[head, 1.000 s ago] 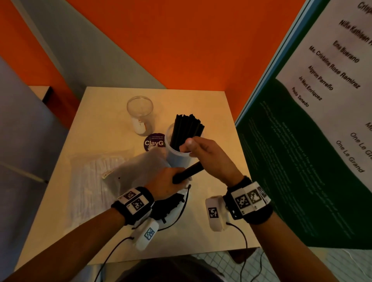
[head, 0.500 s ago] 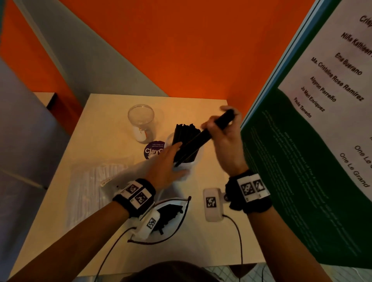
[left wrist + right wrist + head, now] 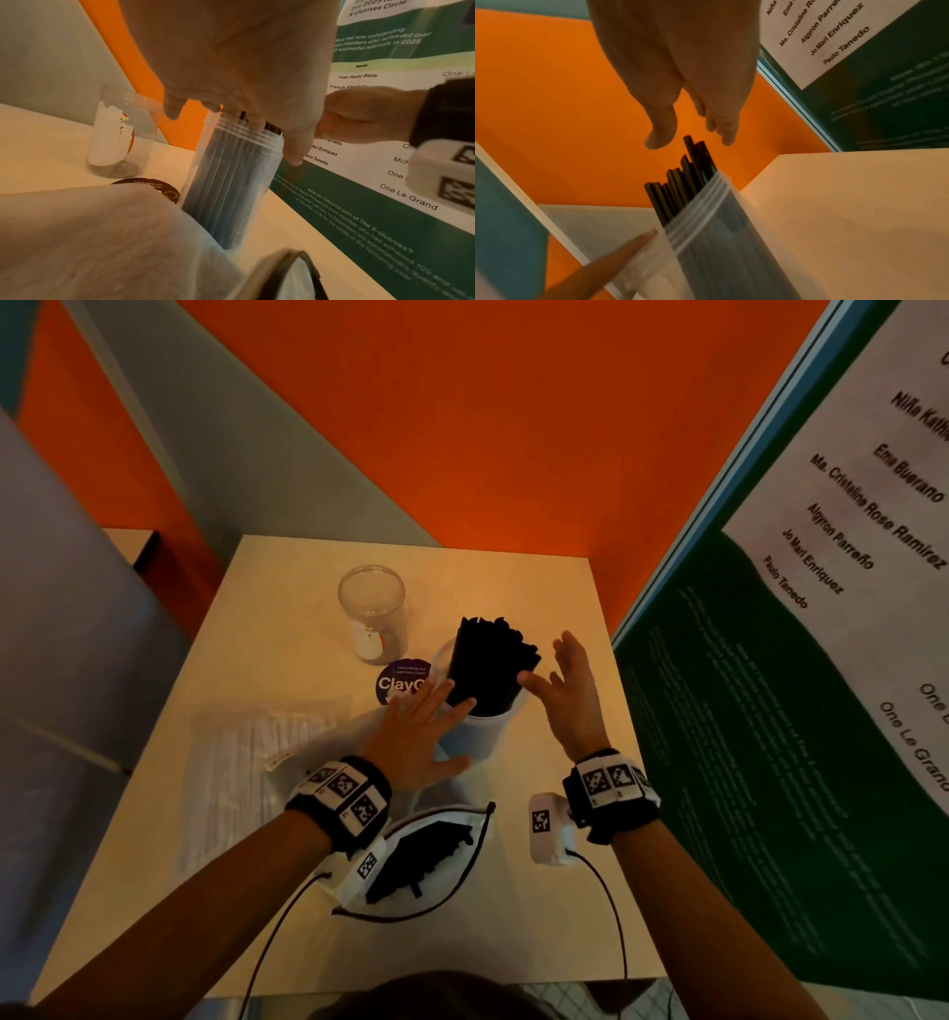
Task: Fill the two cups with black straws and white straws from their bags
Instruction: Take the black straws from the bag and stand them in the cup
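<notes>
A pale square table sits in a corner with an orange wall behind it and a green and white poster on the right.

Near the middle of the table stands a clear plastic cup, upright and packed with black straws whose tops rise above its rim. The left hand is on the cup's near-left side, fingers straight and spread, with the fingertips lying against the rim and the straws; the left wrist view shows the palm over the cup's mouth. The right hand is just right of the straws, palm turned toward them, fingers extended and apart, holding nothing. Its thumb reaches toward the bundle; whether it touches cannot be told. In the right wrist view the straw tips sit just below the gap between thumb and fingers.

A second clear cup stands farther back and to the left, well apart from both hands, with no straws in it. Between the two cups lies a round dark sticker on the table.

On the left of the table lies a clear bag of white straws. At the near edge, between the two wrists, lies an opened bag with dark contents, probably black straws. Both wrists wear black bands with printed square markers.
</notes>
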### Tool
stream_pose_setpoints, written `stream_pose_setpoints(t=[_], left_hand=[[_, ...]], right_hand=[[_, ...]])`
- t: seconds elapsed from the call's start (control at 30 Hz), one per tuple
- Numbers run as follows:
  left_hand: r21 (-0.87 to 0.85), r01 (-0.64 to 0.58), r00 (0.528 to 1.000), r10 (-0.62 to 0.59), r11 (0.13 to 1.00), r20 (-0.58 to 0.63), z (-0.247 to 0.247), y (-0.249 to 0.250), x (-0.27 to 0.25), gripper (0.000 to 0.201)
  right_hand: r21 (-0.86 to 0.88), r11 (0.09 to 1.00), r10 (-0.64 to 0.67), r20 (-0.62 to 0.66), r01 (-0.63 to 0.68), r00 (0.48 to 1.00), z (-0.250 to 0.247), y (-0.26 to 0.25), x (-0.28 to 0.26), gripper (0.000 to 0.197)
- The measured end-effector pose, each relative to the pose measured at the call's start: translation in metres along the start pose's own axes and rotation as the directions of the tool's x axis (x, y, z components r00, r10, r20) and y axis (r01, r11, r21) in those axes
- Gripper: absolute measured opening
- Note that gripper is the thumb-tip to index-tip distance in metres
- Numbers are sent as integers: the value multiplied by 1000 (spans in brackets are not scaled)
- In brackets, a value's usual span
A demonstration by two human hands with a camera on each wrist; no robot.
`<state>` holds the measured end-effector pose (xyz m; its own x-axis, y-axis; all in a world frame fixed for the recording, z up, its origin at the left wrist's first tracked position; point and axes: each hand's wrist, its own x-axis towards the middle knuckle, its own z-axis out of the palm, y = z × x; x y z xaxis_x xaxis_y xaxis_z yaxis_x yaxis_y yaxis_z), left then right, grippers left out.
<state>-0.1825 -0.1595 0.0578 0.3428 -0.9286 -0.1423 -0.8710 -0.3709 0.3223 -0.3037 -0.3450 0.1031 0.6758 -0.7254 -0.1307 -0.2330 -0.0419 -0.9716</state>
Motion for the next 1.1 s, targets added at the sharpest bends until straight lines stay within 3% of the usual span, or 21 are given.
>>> stream_pose_setpoints(t=[0.07,0.17,0.23,0.27,0.3,0.37,0.4,0.43,0.47,0.5,0.57,0.63,0.7,0.87,1.0,1.1], left_hand=[[-24,-11,1000,11,1000,7,0,0,-3,87],[-30,-33,999,33,999,-11,3,-1,-14,97],[-19,-49,999,49,999,-11,11,-3,-29,104],[-5,-49,999,49,999,5,16,-5,-39,108],[18,-43,998,42,999,35,22,-7,-49,110],[76,-24,992,15,997,121,32,-11,-65,109],[93,-14,987,-1,996,161,36,-13,-70,106],[94,-5,982,-13,996,190,37,-13,-73,99],[81,3,979,-19,997,204,38,-14,-75,89],[55,6,979,-17,998,203,38,-15,-76,76],[-10,20,985,-18,1000,169,35,-15,-78,57],[-55,37,990,-29,998,140,31,-15,-79,49],[-115,55,991,-40,992,130,27,-14,-81,44],[-236,52,992,-24,970,122,25,-13,-86,39],[-247,53,989,-15,967,150,26,-15,-88,35],[-266,37,986,7,963,164,26,-17,-92,34]], right_hand=[[-58,997,55,-10,-55,998,-1,15,-13,77],[-268,962,43,-49,-55,998,1,40,-40,43],[-458,888,63,48,-34,997,6,54,-60,19],[-515,857,133,168,-28,977,11,58,-69,16],[-546,838,227,321,-16,919,17,61,-79,16],[-584,809,369,596,69,713,32,63,-97,21],[-600,789,413,675,130,611,42,64,-104,23],[-606,773,431,717,186,547,54,66,-110,23],[-606,762,427,735,228,526,67,68,-115,21],[-601,756,402,739,259,541,80,70,-118,16],[-617,712,313,706,334,636,105,77,-120,12],[-688,615,243,629,384,738,124,87,-118,22],[-769,514,233,551,380,801,135,100,-118,27],[-882,285,304,455,376,837,149,120,-121,27],[-911,173,398,413,375,819,157,124,-124,28],[-910,159,425,412,382,806,160,118,-125,24]])
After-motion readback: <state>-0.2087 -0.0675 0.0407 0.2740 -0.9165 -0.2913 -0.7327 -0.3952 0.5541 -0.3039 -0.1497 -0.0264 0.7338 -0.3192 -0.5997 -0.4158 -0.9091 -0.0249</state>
